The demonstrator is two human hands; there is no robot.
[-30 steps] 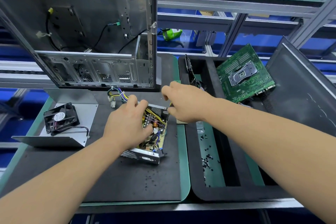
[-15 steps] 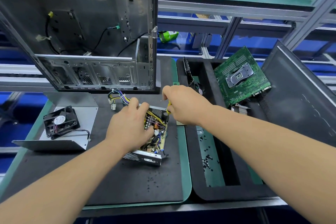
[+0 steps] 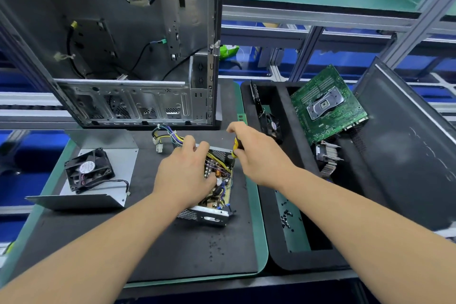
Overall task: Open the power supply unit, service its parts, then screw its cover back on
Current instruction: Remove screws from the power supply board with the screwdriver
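The opened power supply unit [image 3: 212, 202] lies on the black mat, its circuit board and yellow wires showing. My left hand [image 3: 183, 175] rests on top of the board, fingers curled over its far edge near the cable bundle [image 3: 165, 134]. My right hand [image 3: 256, 155] grips a yellow-and-black screwdriver [image 3: 236, 147] upright at the unit's far right corner; its tip is hidden. The removed metal cover [image 3: 103, 155] sits to the left with the black fan [image 3: 87, 170] lying on it.
An empty computer case [image 3: 123, 44] stands behind the mat. To the right, a black foam tray [image 3: 276, 242] holds loose screws [image 3: 286, 217], a green motherboard [image 3: 325, 103], a heatsink [image 3: 328, 158] and a dark side panel [image 3: 404, 143]. Shelf rails run behind.
My right hand has turned slightly on the screwdriver at the unit's far right corner, showing more of the yellow handle. My left hand stays on the board.
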